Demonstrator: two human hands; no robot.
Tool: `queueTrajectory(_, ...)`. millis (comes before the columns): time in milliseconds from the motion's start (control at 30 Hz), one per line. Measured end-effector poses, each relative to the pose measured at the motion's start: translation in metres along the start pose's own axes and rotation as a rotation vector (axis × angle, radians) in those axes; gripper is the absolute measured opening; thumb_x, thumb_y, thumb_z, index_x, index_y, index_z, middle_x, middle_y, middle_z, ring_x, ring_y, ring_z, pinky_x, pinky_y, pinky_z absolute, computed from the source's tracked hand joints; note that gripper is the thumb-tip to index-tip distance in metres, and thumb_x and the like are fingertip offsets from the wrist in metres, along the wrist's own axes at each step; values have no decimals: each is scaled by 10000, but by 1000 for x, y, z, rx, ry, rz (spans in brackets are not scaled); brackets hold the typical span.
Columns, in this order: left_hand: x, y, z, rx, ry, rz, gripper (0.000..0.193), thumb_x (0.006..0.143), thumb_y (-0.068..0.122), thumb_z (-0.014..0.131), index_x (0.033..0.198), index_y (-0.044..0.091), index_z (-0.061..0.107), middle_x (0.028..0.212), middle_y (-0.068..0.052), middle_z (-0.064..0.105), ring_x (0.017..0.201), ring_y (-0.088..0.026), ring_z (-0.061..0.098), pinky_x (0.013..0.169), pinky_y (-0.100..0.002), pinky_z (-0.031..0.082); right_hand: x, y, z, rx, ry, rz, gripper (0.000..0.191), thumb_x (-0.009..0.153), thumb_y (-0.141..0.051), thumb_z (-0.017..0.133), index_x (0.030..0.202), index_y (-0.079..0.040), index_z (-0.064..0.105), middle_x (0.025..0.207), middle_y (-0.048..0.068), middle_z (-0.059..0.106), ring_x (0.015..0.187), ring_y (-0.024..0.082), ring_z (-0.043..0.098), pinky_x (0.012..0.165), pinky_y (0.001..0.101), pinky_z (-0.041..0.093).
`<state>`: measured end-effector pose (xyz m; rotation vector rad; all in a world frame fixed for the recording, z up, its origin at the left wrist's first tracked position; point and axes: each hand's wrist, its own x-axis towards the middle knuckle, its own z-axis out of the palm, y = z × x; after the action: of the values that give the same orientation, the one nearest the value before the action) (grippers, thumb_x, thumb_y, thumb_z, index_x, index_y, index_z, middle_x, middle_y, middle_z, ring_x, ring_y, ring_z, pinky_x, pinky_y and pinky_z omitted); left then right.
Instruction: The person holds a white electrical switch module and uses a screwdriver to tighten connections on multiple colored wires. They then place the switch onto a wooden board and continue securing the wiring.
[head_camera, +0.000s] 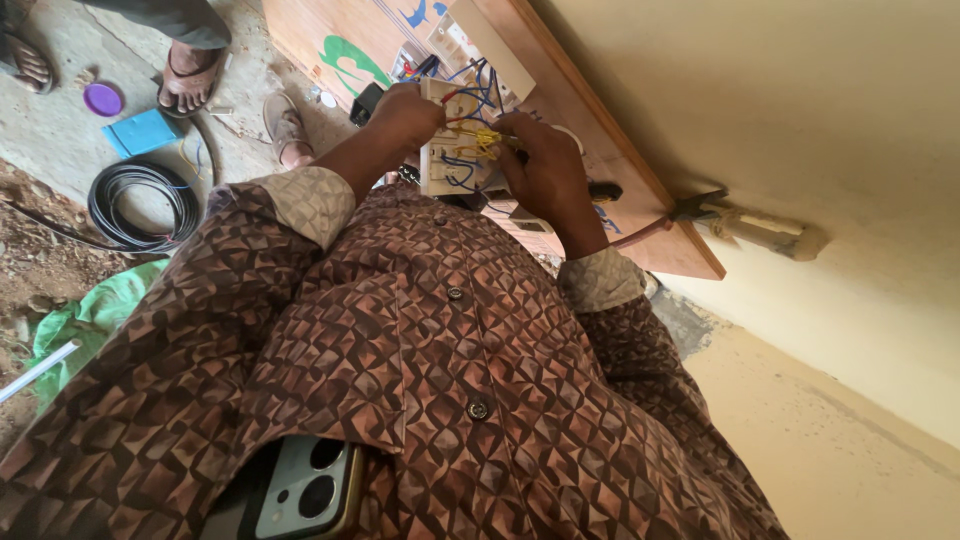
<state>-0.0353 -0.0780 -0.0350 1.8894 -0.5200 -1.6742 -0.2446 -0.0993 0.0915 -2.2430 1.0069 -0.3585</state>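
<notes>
Head view: both hands in the back of a switch plate

Head cam looked down the person's patterned shirt (420, 350) to a white switch plate (445, 150), turned wiring-side up at 12 o'clock, resting against an orange wooden board (620, 170).

- Left hand (405, 115) gripped the plate's left edge, fingers clenched on it, probably to steady it.
- Right hand (545, 170) came in from 2 o'clock, fingers pinched on the yellow wires (478, 135) at the terminals. Couldn't tell whether a tool was in that grip.
- Blue wires (480, 95) looped over the plate's top, likely pushed clear of the terminals.
- More white fittings (480, 45) lay on the board just beyond.

Floor at 10 o'clock: black cable coil (140, 205), blue box (140, 132), purple lid (102, 99). Another person's sandalled foot (190, 75) stood near them. Green sack (90, 310) at 9 o'clock. Phone (300, 490) poked from the shirt pocket at 7 o'clock.
</notes>
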Motion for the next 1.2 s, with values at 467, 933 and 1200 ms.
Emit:
queueTrajectory(467, 4, -7, 0, 48, 7, 29, 277, 786, 123, 728, 1039, 10, 717, 944, -168, 732, 756, -281, 744, 574, -443, 610, 7, 0, 2, -15, 31, 15, 263, 945, -198, 729, 1126, -32, 634, 912, 179, 737, 822, 376, 729, 720, 463, 551)
queueTrajectory(933, -5, -3, -1, 104, 30, 59, 324, 764, 105, 746, 1076, 24, 719, 982, -178, 740, 789, -289, 752, 591, -433, 618, 20, -12, -1, -186, 58, -41, 309, 871, -317, 798, 1037, -86, 676, 831, 107, 705, 731, 325, 696, 658, 453, 528)
queueTrajectory(1200, -2, -5, 4, 100, 21, 71, 338, 769, 129, 756, 1075, 3, 687, 975, -184, 729, 821, -321, 763, 617, -463, 626, 16, -3, -1, -163, 85, -115, 343, 862, -288, 783, 1113, -85, 667, 919, 123, 714, 794, 332, 700, 674, 452, 529)
